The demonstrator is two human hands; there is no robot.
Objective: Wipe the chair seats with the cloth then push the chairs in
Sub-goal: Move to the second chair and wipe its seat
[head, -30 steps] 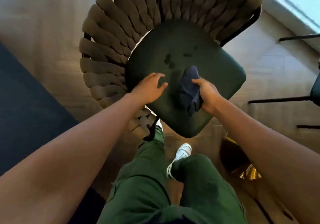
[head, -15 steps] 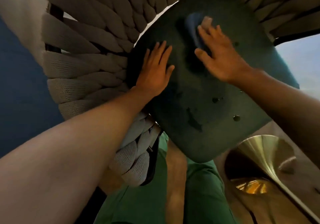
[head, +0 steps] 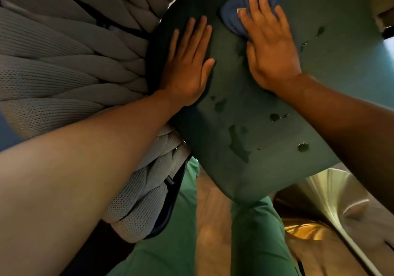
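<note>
A dark green seat cushion (head: 266, 139) fills the middle and right of the view, with several dark wet spots (head: 238, 145) on its near half. My right hand (head: 270, 47) lies flat on a blue cloth (head: 232, 19) at the far part of the seat and presses it down. Flat on the seat's left side rests my left hand (head: 187, 66), fingers spread, holding nothing. The chair's grey woven rope backrest (head: 70, 69) curves around the left.
My green trouser legs (head: 181, 243) stand on a wooden floor (head: 211, 222) below the seat. A shiny brass cone-shaped base (head: 332, 207) sits at the lower right, close to the seat's front corner.
My head has come much closer to the seat. My right hand went from gripping the bunched cloth at the seat's middle to pressing it flat at the far part. My left hand flattened.
</note>
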